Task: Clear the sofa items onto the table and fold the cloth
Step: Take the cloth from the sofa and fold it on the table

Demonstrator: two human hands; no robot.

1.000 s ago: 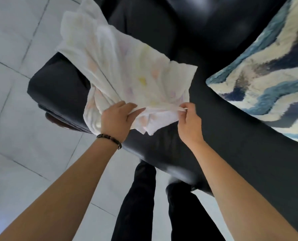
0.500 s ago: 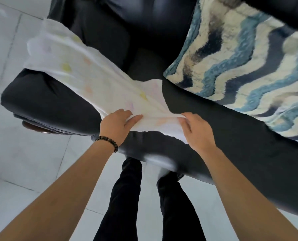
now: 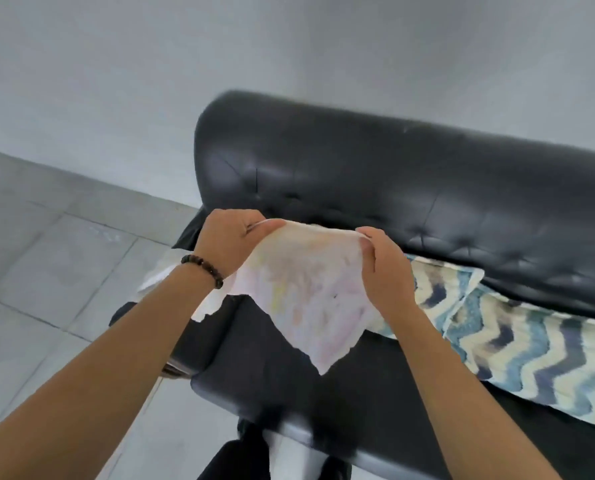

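Cloth (image 3: 303, 299) now raised higher over sofa (image 3: 393, 174).

Bare forearms from 7 and 5 o'clock, left hand (image 3: 232, 242) and right hand (image 3: 384, 268) near centre, each pinching a top corner of thin pastel-blotched cloth (image 3: 303, 296).
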